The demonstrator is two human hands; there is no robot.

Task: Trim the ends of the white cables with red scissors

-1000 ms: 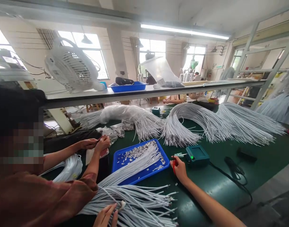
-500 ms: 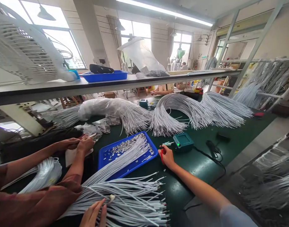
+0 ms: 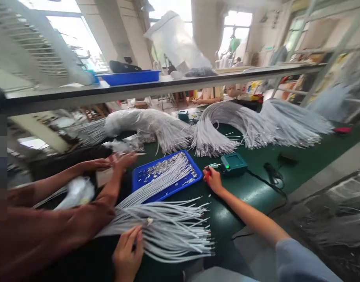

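My right hand (image 3: 214,182) is closed around a red-handled tool (image 3: 208,177), whose working end I cannot make out. Just beyond it, a pale green clip-like piece (image 3: 214,165) sticks out from a dark green box (image 3: 233,163) with a lit green lamp. Fingers curled together, my left hand (image 3: 128,250) rests at the near side of a loose bundle of white cables (image 3: 174,231); what lies between its fingertips is hidden. A small cream-coloured piece (image 3: 150,221) sits on the cables just past those fingers.
A blue tray (image 3: 138,186) holds small metal parts and cable ends. On the left, a co-worker's hands (image 3: 121,162) work near another coiled bundle (image 3: 80,192). More cable bundles (image 3: 218,129) lie behind, beneath a shelf (image 3: 197,80). A black cord (image 3: 265,181) crosses the table.
The camera view has shifted, moving the table up and right in the picture. My left hand has drawn its fingers in more. The right hand keeps the red-handled tool beside the box.
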